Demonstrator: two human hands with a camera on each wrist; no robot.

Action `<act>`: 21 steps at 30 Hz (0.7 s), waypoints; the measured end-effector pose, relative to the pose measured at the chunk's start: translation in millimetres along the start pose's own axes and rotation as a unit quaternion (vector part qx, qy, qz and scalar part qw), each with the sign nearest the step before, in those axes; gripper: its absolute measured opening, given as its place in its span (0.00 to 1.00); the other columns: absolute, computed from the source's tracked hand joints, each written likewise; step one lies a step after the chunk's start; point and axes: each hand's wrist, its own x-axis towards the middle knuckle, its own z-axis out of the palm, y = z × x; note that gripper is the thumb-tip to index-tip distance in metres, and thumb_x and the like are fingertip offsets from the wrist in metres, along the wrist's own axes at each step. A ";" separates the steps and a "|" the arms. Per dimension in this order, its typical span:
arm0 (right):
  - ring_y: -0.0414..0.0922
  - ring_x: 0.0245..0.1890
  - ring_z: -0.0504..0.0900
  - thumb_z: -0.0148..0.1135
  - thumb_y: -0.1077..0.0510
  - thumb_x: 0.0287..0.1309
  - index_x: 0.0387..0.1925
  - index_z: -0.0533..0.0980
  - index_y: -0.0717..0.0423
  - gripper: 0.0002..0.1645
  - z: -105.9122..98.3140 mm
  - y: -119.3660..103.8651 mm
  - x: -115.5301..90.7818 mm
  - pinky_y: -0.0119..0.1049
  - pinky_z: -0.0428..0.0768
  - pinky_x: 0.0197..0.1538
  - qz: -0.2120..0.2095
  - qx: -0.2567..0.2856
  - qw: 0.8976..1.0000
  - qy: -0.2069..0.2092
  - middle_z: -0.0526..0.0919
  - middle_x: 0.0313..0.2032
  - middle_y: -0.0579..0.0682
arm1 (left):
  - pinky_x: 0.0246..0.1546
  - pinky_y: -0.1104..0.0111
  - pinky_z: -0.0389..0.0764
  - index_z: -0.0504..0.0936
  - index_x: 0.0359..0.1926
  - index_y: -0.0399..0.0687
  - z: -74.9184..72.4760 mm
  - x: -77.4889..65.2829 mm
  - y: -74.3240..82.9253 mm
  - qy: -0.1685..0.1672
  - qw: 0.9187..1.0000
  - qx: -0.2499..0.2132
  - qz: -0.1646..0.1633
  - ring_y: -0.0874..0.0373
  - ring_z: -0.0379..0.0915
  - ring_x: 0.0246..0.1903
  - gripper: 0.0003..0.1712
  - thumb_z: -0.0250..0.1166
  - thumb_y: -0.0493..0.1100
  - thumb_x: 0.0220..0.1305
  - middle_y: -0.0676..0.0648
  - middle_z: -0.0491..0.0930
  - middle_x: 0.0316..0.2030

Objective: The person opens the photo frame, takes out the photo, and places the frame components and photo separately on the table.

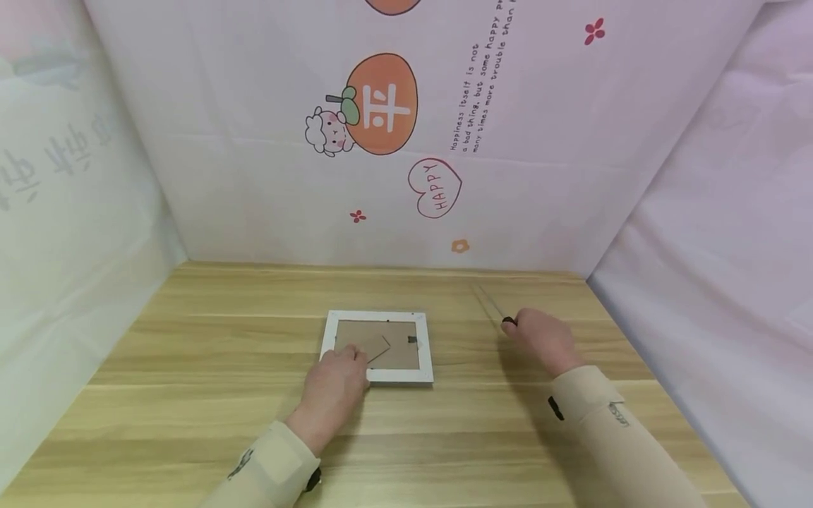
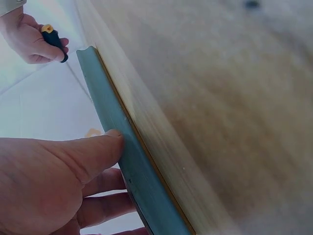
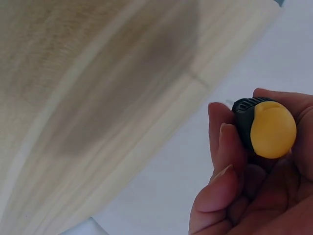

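Note:
A white picture frame (image 1: 427,353) lies back side up on the wooden table, its brown backing board (image 1: 362,331) showing. My left hand (image 1: 336,384) holds the frame at its near left corner. In the left wrist view, the thumb (image 2: 105,149) presses the frame's edge (image 2: 105,93), with the other fingers partly hidden behind it. To the right of the frame, my right hand (image 1: 543,339) is raised over the table and grips a screwdriver (image 1: 509,321). Its thin shaft points away and to the left. The right wrist view shows the black and yellow handle (image 3: 274,129) between curled fingers.
The wood-grain table (image 1: 254,303) meets a printed white sheet (image 1: 267,183) at the back. Similar white sheets hang on the left (image 1: 76,233) and right (image 1: 718,268). A small dark hanger tab (image 1: 412,339) sits near the right side of the backing board.

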 end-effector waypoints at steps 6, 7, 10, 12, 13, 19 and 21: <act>0.52 0.27 0.74 0.44 0.41 0.69 0.36 0.75 0.59 0.26 10.4 0.1 6.3 0.47 0.73 0.26 0.043 -0.007 0.999 -0.011 0.78 0.30 0.57 | 0.21 0.63 0.78 0.83 0.44 0.37 1.0 0.0 -0.8 -0.001 1.000 -0.005 -0.004 0.50 0.72 0.25 0.21 0.71 0.49 0.56 0.43 0.82 0.39; 0.52 0.27 0.74 0.44 0.42 0.69 0.36 0.75 0.59 0.26 12.3 0.6 7.3 0.47 0.73 0.25 0.046 -0.009 0.999 -0.009 0.77 0.29 0.57 | 0.21 0.63 0.78 0.83 0.44 0.37 1.1 -0.2 -0.9 -0.003 1.000 -0.005 -0.005 0.50 0.72 0.25 0.21 0.71 0.49 0.56 0.43 0.82 0.40; 0.52 0.26 0.74 0.44 0.43 0.69 0.34 0.74 0.58 0.24 17.5 2.3 8.8 0.46 0.73 0.24 0.054 -0.012 0.998 -0.011 0.77 0.27 0.56 | 0.22 0.63 0.79 0.83 0.46 0.37 2.0 -0.3 -1.4 -0.008 1.000 -0.003 -0.005 0.50 0.73 0.26 0.22 0.71 0.49 0.56 0.42 0.83 0.41; 0.51 0.25 0.74 0.43 0.44 0.69 0.34 0.73 0.57 0.22 20.3 3.1 9.3 0.45 0.73 0.24 0.058 -0.015 0.998 -0.014 0.76 0.26 0.55 | 0.22 0.63 0.79 0.83 0.45 0.36 2.1 -0.4 -1.6 -0.006 1.000 -0.001 -0.004 0.50 0.73 0.26 0.23 0.71 0.49 0.56 0.42 0.83 0.41; 0.51 0.25 0.74 0.43 0.45 0.69 0.35 0.73 0.58 0.22 21.6 3.5 9.4 0.44 0.73 0.24 0.061 -0.016 0.998 -0.017 0.76 0.26 0.55 | 0.22 0.63 0.79 0.83 0.45 0.36 2.0 -0.4 -1.7 -0.004 1.000 0.000 -0.002 0.50 0.73 0.26 0.23 0.71 0.49 0.56 0.42 0.83 0.41; 0.52 0.26 0.74 0.43 0.48 0.68 0.43 0.74 0.62 0.22 26.0 5.5 10.6 0.46 0.74 0.26 0.073 -0.020 0.997 -0.023 0.77 0.29 0.57 | 0.22 0.63 0.79 0.83 0.45 0.36 1.3 -0.7 -1.2 -0.001 1.000 -0.005 0.001 0.49 0.73 0.26 0.22 0.71 0.49 0.56 0.42 0.83 0.41; 0.53 0.26 0.74 0.43 0.48 0.68 0.45 0.73 0.62 0.22 26.4 5.8 11.3 0.47 0.74 0.26 0.073 -0.025 0.997 -0.023 0.77 0.29 0.58 | 0.22 0.63 0.79 0.83 0.45 0.36 1.0 -0.5 -1.0 -0.003 1.000 -0.008 0.000 0.49 0.73 0.26 0.22 0.71 0.49 0.56 0.42 0.83 0.41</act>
